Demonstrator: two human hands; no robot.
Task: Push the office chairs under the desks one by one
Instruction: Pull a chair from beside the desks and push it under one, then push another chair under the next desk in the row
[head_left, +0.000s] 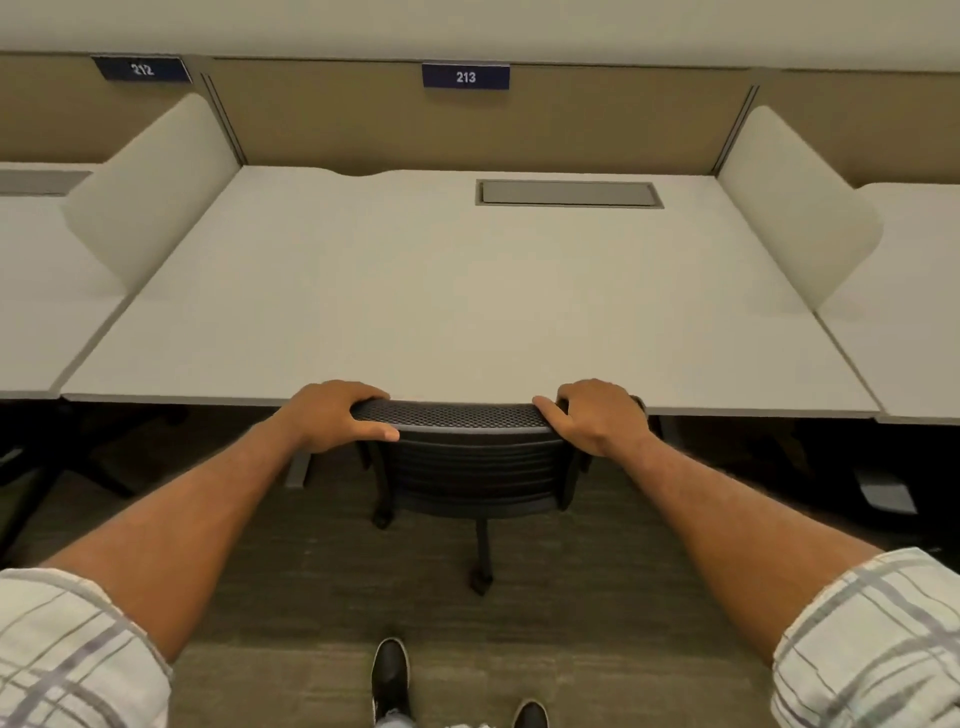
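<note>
at the front edge of the desk (415, 312) marked 213, the office chair (467, 457) sits with its mesh backrest top touching the desktop edge. left hand (332, 415) and right hand (597, 415) each curl their fingers over the backrest's top corners, gripping it.

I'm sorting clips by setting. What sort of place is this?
Likely a shared office or library study area: desks in a row, split by dividers, number signs 212 and 213 on the back panel, a wheeled mesh office chair.

matt smooth laminate desk (415, 312); black mesh chair back (452, 415); rough carpet (311, 597).
</note>
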